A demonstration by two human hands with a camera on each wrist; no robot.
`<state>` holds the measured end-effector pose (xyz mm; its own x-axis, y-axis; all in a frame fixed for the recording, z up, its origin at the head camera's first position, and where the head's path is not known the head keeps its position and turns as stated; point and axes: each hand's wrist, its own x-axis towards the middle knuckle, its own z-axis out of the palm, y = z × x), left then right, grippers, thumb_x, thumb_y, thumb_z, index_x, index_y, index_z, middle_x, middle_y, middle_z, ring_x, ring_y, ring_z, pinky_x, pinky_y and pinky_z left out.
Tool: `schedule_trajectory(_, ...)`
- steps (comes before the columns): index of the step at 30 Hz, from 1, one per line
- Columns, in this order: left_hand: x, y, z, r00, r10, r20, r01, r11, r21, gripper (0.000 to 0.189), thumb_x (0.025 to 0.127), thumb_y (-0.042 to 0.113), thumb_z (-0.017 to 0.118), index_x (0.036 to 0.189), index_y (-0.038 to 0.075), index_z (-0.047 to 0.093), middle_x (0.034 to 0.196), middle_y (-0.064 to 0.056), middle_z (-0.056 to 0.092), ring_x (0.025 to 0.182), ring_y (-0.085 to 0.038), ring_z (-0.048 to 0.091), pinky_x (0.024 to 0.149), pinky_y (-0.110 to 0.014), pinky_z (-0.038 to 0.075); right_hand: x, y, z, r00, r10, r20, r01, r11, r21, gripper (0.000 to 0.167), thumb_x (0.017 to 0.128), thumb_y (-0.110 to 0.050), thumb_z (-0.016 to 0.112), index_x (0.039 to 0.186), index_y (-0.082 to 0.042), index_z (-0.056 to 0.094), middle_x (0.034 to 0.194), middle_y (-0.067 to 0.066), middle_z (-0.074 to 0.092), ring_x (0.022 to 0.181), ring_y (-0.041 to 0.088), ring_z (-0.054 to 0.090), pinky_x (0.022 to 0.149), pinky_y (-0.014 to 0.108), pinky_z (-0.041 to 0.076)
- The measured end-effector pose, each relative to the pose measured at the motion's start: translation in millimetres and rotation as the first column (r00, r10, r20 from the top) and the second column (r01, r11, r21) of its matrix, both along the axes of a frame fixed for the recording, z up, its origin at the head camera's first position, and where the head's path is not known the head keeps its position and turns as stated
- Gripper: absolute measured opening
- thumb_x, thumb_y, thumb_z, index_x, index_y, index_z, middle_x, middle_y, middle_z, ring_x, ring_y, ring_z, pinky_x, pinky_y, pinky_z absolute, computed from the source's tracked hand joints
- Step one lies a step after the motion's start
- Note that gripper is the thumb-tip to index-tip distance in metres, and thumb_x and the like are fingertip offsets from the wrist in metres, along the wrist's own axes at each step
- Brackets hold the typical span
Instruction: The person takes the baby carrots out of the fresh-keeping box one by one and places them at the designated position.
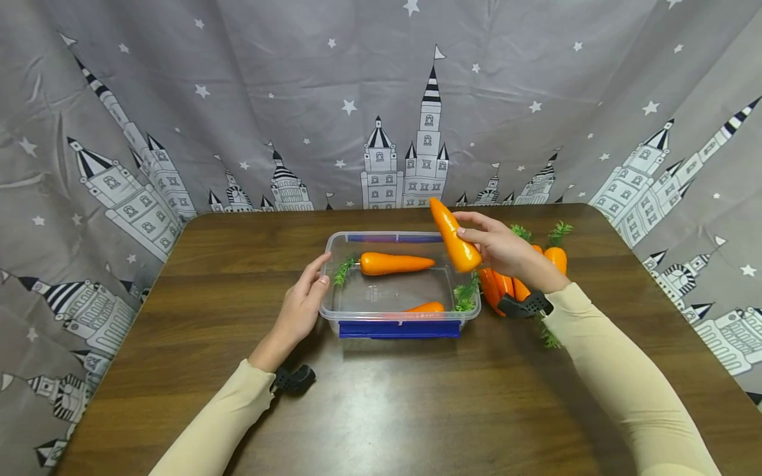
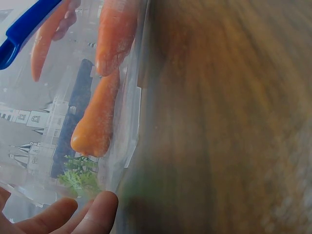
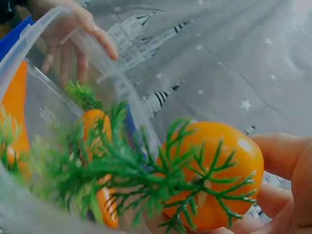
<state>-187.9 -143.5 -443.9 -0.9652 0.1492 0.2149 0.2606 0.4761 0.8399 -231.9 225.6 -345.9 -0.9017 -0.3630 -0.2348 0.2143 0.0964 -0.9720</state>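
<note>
A clear plastic container (image 1: 381, 316) with blue side clips stands on the table. Inside lie two toy carrots: one carrot (image 1: 395, 264) toward the back, leafy end left, and another carrot (image 1: 426, 308) along the front wall. My right hand (image 1: 500, 246) pinches a third carrot (image 1: 455, 238) above the container's right side, its tip pointing up and its green leaves (image 3: 195, 185) hanging below. My left hand (image 1: 300, 307) rests against the container's left wall with fingers extended; in the left wrist view its fingertips (image 2: 100, 212) touch the clear side.
Several more carrots (image 1: 503, 285) with green tops lie on the wooden table (image 1: 238, 264) just right of the container, partly hidden by my right forearm. A grey curtain (image 1: 268, 86) printed with castles and stars hangs behind the table.
</note>
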Motion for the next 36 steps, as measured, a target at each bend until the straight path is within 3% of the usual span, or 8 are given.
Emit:
schedule_trajectory(3,0.9,-0.6,1.0,1.000,0.004,-0.004,-0.004,1.000,-0.004,0.048,0.107,0.023,0.042,0.156,0.021,0.042,0.121,-0.023,0.065,0.105,-0.035,0.058,0.093,-0.049,0.045,2.1,13.2,1.2,1.000,-0.012,0.004,0.012,0.999,-0.042,0.037,0.109,-0.018,0.043,0.146,-0.015,0.040,0.107,0.002,0.060,0.083,0.012,0.071,0.070,0.030,0.061)
schedule_trajectory(6,1.1,-1.6,1.3,1.000,0.007,-0.011,-0.007,1.000,-0.007,0.048,0.107,0.023,0.042,0.156,0.021,0.042,0.121,-0.023,0.065,0.104,-0.034,0.058,0.093,-0.048,0.044,4.8,25.5,1.6,1.000,-0.029,0.004,0.029,0.998,-0.054,0.029,0.109,-0.020,0.044,0.138,-0.021,0.044,0.108,0.000,0.061,0.085,0.012,0.071,0.071,0.028,0.061)
schedule_trajectory(17,1.4,-1.8,-0.1,1.000,0.019,-0.009,-0.019,1.000,-0.014,0.048,0.108,0.023,0.042,0.155,0.022,0.043,0.116,-0.020,0.065,0.099,-0.033,0.058,0.088,-0.044,0.043,16.4,68.4,-1.1,0.998,-0.061,0.028,0.063,0.995,-0.076,0.023,0.109,-0.021,0.045,0.131,-0.027,0.046,0.107,-0.002,0.062,0.087,0.011,0.070,0.071,0.031,0.062)
schedule_trajectory(23,0.4,-1.3,-1.5,1.000,0.010,-0.009,-0.010,1.000,-0.003,0.048,0.107,0.022,0.043,0.155,0.020,0.043,0.127,-0.024,0.065,0.106,-0.035,0.060,0.094,-0.049,0.045,29.8,107.0,-13.9,0.996,-0.086,0.023,0.088,0.991,-0.100,0.020,0.109,-0.017,0.045,0.126,-0.026,0.051,0.105,-0.006,0.068,0.087,0.009,0.071,0.071,0.027,0.060)
schedule_trajectory(30,-0.1,-0.6,-0.1,1.000,0.009,-0.012,-0.009,1.000,-0.008,0.048,0.108,0.022,0.042,0.155,0.020,0.043,0.126,-0.024,0.065,0.104,-0.035,0.059,0.093,-0.048,0.045,48.8,154.4,-33.1,0.992,-0.126,0.005,0.126,0.980,-0.155,0.028,0.109,-0.013,0.042,0.119,-0.029,0.063,0.106,-0.008,0.071,0.088,0.007,0.071,0.073,0.023,0.059)
schedule_trajectory(36,-0.3,-0.9,0.6,1.000,0.006,-0.011,-0.006,1.000,-0.002,0.048,0.108,0.022,0.043,0.155,0.020,0.043,0.129,-0.024,0.064,0.106,-0.035,0.059,0.095,-0.050,0.044,64.4,190.5,-44.6,0.985,-0.172,0.023,0.173,0.968,-0.184,0.033,0.109,-0.013,0.040,0.117,-0.031,0.066,0.103,-0.007,0.071,0.084,0.011,0.071,0.071,0.027,0.060)
